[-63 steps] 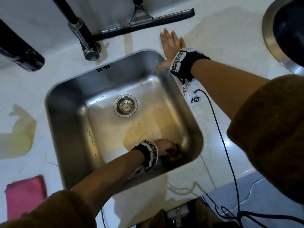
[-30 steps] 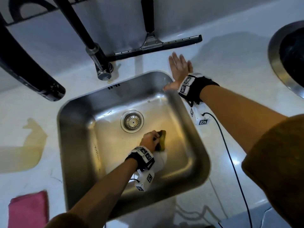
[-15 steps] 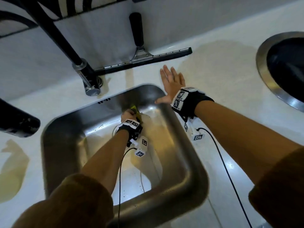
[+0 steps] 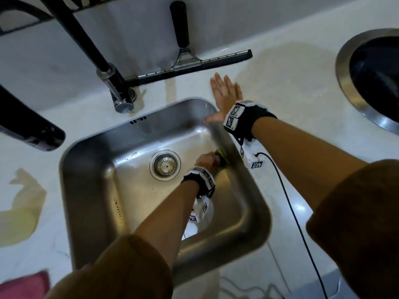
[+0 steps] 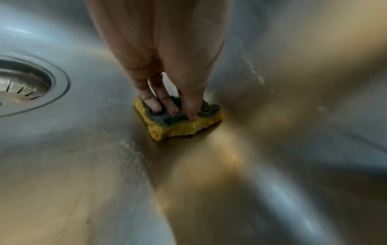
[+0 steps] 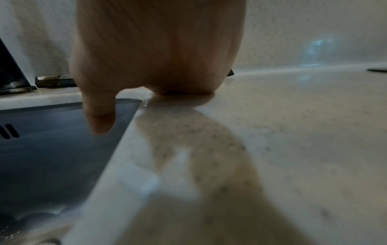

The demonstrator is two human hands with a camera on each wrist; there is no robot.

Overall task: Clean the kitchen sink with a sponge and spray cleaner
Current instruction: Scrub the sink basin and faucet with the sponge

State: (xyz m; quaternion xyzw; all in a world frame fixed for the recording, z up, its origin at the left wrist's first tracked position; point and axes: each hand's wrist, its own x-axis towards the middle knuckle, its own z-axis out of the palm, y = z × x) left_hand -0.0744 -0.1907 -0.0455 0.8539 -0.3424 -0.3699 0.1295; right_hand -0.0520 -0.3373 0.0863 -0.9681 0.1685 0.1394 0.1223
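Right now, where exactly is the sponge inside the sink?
In the head view, the sponge lies on the sink floor at the base of the right wall, right of the drain strainer, under the left hand.

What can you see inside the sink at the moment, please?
Inside the sink are the drain strainer and the left hand pressing a yellow sponge, green side up, on the floor by the right wall. The forearm hides part of the floor.
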